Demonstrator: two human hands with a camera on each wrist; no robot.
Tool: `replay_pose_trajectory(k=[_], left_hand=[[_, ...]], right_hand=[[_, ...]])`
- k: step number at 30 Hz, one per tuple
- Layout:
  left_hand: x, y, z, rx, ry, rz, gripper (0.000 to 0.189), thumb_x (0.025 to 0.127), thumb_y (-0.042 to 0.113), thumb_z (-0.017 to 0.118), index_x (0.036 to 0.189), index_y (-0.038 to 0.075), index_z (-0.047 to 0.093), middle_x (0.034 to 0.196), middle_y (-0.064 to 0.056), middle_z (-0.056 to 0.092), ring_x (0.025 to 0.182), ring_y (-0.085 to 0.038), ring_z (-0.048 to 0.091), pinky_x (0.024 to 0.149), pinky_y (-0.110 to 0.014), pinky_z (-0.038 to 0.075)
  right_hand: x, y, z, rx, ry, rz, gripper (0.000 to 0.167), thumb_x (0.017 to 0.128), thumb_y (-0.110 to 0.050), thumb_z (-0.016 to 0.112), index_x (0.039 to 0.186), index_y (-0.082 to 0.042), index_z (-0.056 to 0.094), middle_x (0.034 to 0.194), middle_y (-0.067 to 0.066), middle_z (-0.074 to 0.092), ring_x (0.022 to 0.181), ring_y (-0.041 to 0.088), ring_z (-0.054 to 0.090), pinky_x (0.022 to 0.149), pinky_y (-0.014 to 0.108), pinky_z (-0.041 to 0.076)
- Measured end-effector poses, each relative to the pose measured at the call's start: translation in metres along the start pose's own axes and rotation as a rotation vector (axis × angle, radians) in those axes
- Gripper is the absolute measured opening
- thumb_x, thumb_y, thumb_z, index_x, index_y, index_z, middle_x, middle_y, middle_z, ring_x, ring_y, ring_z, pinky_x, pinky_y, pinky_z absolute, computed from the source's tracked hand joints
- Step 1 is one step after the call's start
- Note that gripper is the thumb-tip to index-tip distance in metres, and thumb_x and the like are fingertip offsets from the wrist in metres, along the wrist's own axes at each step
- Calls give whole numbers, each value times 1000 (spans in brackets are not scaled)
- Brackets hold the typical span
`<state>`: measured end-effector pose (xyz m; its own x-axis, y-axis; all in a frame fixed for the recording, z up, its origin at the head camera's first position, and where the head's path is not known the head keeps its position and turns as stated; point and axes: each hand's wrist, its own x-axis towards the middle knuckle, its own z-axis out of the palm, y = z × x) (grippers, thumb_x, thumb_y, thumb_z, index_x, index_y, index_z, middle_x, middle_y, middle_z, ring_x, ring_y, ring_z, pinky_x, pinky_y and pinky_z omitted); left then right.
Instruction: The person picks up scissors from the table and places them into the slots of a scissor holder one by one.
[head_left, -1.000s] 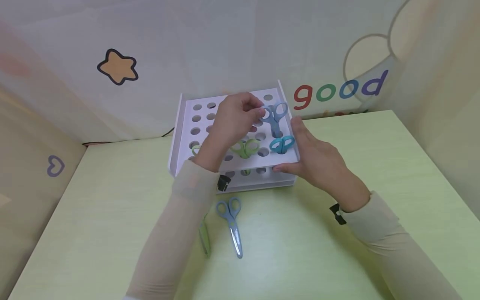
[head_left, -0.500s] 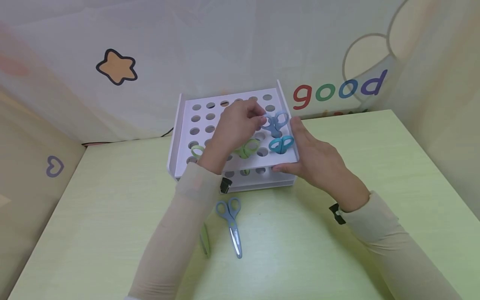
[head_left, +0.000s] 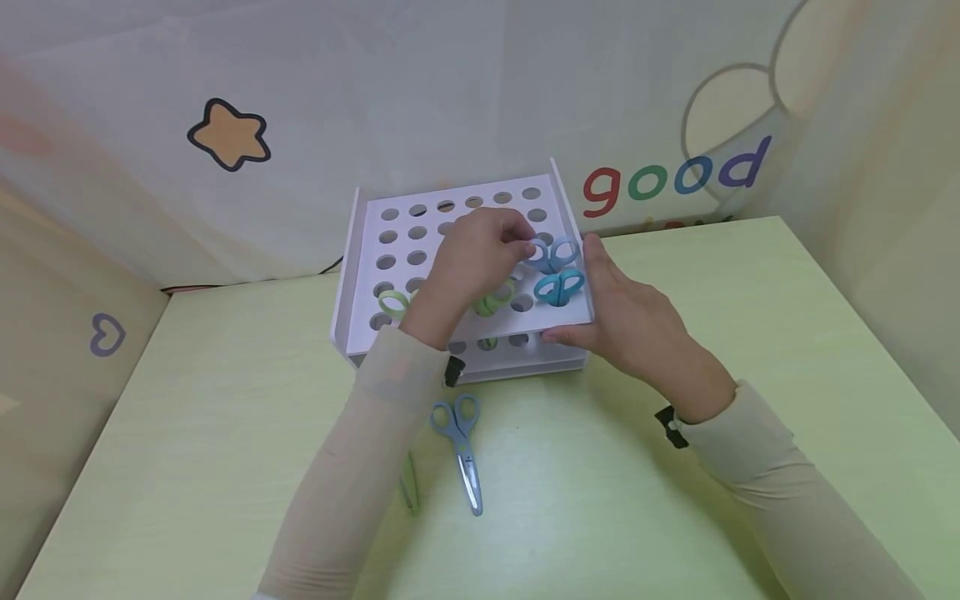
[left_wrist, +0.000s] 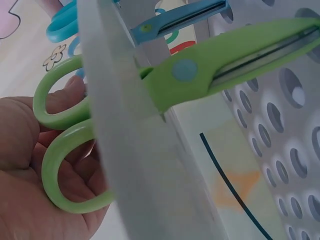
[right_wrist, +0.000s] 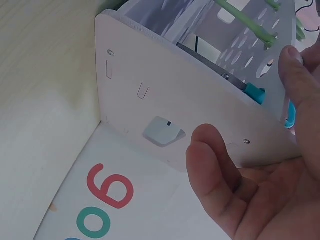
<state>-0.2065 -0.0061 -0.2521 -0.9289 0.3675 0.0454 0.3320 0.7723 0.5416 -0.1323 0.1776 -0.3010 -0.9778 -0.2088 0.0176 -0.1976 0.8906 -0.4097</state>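
My left hand [head_left: 476, 258] pinches a handle loop of pale blue scissors [head_left: 551, 263], whose blades are down in a hole of the white perforated rack [head_left: 540, 315]. Those blue blades [left_wrist: 180, 20] show beneath the top panel in the left wrist view. Just in front, teal scissors [head_left: 558, 289] stand in another hole. Green scissors [head_left: 487, 305] are set in the rack too, partly behind my left wrist; their blade [left_wrist: 200, 75] looms large in the left wrist view. My right hand [head_left: 633, 312] holds the rack's right side, thumb at the front edge.
Blue-grey scissors [head_left: 461, 450] lie on the table [head_left: 600, 500] in front of the rack. Beside them is a green pair [head_left: 408, 483], mostly covered by the left sleeve. Another green handle [head_left: 392, 302] shows at the rack's left. A printed cloth [head_left: 450, 100] hangs behind.
My left hand has lowered the pale blue scissors: their blade portion showed above the panel earlier, and now mainly the handle loops do. My right hand stays at the rack's side.
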Motion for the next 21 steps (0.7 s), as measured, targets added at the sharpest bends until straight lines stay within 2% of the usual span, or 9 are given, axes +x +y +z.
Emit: replay_pose_trajectory(k=[7, 13, 21], left_hand=[[-1, 3, -1, 58, -12, -6, 18, 100, 23, 67, 114, 16, 74, 104, 3, 70, 94, -14, 58, 86, -32, 46], [-2, 6, -2, 78, -36, -39, 20, 100, 25, 66, 117, 17, 73, 108, 4, 70, 96, -15, 58, 87, -32, 46], [-5, 7, -1, 93, -12, -35, 19, 100, 26, 66, 114, 17, 74, 104, 4, 70, 93, -15, 58, 84, -32, 46]], right_hand=[[0, 0, 0, -6, 1, -3, 122, 81, -55, 80, 160, -5, 2, 153, 19, 38, 94, 31, 59, 65, 38, 51], [-1, 0, 0, -16, 8, -10, 122, 81, -56, 80, 160, -4, 3, 152, 19, 40, 91, 30, 60, 62, 37, 50], [-1, 1, 0, -21, 18, -20, 121, 81, -56, 79, 160, -3, 4, 151, 19, 41, 86, 29, 59, 61, 36, 48]])
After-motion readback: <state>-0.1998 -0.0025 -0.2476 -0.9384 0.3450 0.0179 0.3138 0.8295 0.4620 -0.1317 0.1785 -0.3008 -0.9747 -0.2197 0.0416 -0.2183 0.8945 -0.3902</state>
